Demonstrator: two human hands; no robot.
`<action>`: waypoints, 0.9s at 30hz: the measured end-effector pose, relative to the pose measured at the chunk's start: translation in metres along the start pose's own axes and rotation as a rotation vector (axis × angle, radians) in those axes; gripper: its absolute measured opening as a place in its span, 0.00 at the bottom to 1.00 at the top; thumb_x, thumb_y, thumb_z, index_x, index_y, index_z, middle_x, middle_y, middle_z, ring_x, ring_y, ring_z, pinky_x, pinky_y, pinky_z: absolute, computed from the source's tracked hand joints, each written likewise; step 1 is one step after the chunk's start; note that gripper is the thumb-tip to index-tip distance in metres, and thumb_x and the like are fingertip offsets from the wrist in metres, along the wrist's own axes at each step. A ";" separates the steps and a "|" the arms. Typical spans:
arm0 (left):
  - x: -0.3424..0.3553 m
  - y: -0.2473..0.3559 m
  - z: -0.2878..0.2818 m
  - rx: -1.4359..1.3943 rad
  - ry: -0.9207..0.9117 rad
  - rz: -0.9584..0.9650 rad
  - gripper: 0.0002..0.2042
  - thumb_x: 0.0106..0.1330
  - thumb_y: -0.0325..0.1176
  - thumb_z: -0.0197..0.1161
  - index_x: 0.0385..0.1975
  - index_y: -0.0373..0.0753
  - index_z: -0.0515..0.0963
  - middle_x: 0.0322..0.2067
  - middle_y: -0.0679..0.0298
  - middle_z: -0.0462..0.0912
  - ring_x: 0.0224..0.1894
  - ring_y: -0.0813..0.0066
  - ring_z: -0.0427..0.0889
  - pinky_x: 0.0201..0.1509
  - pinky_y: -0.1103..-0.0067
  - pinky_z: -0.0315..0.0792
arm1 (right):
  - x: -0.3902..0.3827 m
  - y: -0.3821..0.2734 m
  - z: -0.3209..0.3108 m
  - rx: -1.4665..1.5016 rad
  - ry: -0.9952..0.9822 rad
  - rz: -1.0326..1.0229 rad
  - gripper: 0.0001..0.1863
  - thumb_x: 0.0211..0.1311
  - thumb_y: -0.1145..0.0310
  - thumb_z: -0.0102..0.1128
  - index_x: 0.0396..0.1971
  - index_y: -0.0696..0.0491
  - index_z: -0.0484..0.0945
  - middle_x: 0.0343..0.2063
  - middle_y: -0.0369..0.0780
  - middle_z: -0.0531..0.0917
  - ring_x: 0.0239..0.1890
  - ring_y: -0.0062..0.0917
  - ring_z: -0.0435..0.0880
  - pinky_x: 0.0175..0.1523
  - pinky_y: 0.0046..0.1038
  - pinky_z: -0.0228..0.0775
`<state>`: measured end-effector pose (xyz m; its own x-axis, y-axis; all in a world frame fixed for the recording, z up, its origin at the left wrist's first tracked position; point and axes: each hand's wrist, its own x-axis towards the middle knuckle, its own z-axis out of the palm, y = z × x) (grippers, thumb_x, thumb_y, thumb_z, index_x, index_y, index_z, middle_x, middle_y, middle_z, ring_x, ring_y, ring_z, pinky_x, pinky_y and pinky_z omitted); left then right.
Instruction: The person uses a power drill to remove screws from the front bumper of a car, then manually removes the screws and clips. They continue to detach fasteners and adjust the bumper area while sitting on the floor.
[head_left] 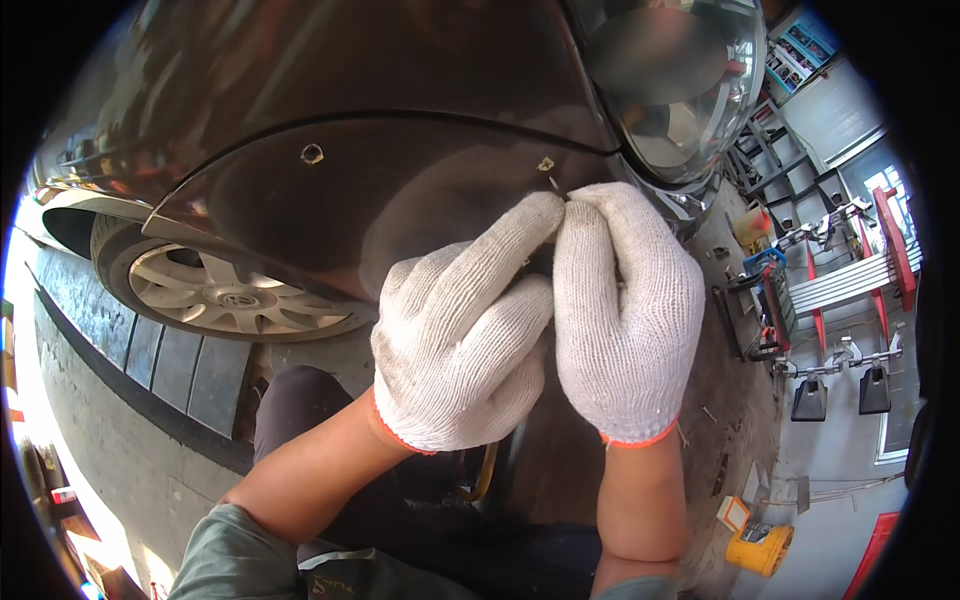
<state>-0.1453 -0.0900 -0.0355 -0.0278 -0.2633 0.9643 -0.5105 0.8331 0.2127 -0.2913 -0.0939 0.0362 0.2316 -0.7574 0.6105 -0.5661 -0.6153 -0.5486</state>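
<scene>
head view: both gloved hands meet at a small clip on the dark bumper. left hand, at 7 o'clock of it, pinches with its fingertips; right hand, at 5 o'clock, pinches too, likely steadying. headlight sits at 1 o'clock.

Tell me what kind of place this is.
Probably a car repair workshop: a dark glossy car body panel with a silver alloy wheel, a red-and-grey metal workshop rack, and a yellow round canister on the concrete floor.

White knit gloves with orange cuffs, grey-green sleeves.
</scene>
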 end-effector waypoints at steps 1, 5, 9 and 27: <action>0.000 0.001 0.000 0.005 -0.013 -0.013 0.18 0.40 0.21 0.71 0.36 0.28 0.84 0.57 0.32 0.85 0.33 0.51 0.91 0.34 0.71 0.83 | -0.001 0.001 0.002 -0.033 0.022 0.005 0.08 0.81 0.72 0.58 0.43 0.61 0.83 0.31 0.44 0.85 0.33 0.28 0.85 0.42 0.31 0.77; -0.003 0.005 0.001 -0.011 -0.040 -0.088 0.17 0.42 0.23 0.73 0.37 0.28 0.84 0.60 0.30 0.84 0.34 0.55 0.92 0.33 0.73 0.81 | -0.003 0.006 0.013 -0.021 0.100 -0.032 0.08 0.80 0.72 0.59 0.41 0.61 0.83 0.30 0.44 0.85 0.32 0.29 0.86 0.41 0.31 0.77; -0.011 -0.002 0.005 -0.047 -0.061 -0.100 0.18 0.44 0.24 0.74 0.38 0.29 0.85 0.62 0.29 0.83 0.35 0.57 0.93 0.29 0.76 0.77 | -0.002 0.008 0.014 -0.035 0.121 -0.033 0.07 0.79 0.73 0.61 0.40 0.61 0.83 0.28 0.44 0.84 0.31 0.29 0.86 0.39 0.30 0.77; -0.003 -0.008 0.000 -0.149 -0.146 -0.196 0.18 0.51 0.28 0.76 0.43 0.32 0.87 0.65 0.38 0.82 0.43 0.54 0.94 0.32 0.73 0.84 | -0.001 -0.002 0.024 -0.023 0.176 0.059 0.08 0.77 0.73 0.59 0.39 0.62 0.83 0.30 0.44 0.85 0.33 0.29 0.85 0.41 0.31 0.77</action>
<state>-0.1414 -0.0961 -0.0400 -0.0698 -0.4844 0.8720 -0.3866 0.8190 0.4240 -0.2716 -0.0969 0.0228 0.0567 -0.7410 0.6692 -0.5932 -0.5641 -0.5743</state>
